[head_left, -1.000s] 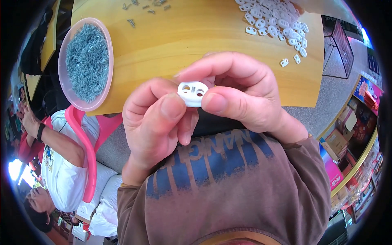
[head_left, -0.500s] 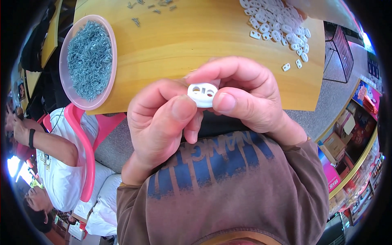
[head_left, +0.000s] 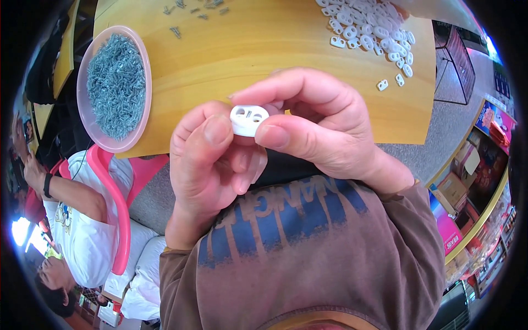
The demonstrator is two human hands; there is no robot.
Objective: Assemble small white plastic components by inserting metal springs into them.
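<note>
Left hand (head_left: 199,140) and right hand (head_left: 330,118) together pinch a small white oval piece (head_left: 245,127), raised between the fingertips where the view sets it against the near edge of a wooden table (head_left: 192,66). It looks like hard moulded plastic, so it should be very light and stiff, unlikely to crush in the fingers, though its smooth rounded rim could slip, and a grey ribbed insert (head_left: 248,114) between its 2 holes might shift under an uneven squeeze. Its 2 rounded ends, at 9 o'clock and 4 o'clock, seem good places to take hold, since that leaves the face with the holes uncovered. The left hand is closed to a narrow pinch, thumb at the 9 o'clock end, its other fingers curled beneath and partly hidden. The right hand makes a wider arch: thumb against the 4 o'clock end, index finger bowed over the far side with its tip near 11 o'clock; whether that tip touches the plastic I cannot tell. From the piece, a pink bowl (head_left: 82,99) of small grey parts (head_left: 116,85) stands between 9 and 10 o'clock, some loose grey parts (head_left: 175,32) lie at 11 o'clock, and a heap of white pieces (head_left: 368,25) spreads toward 2 o'clock.
</note>
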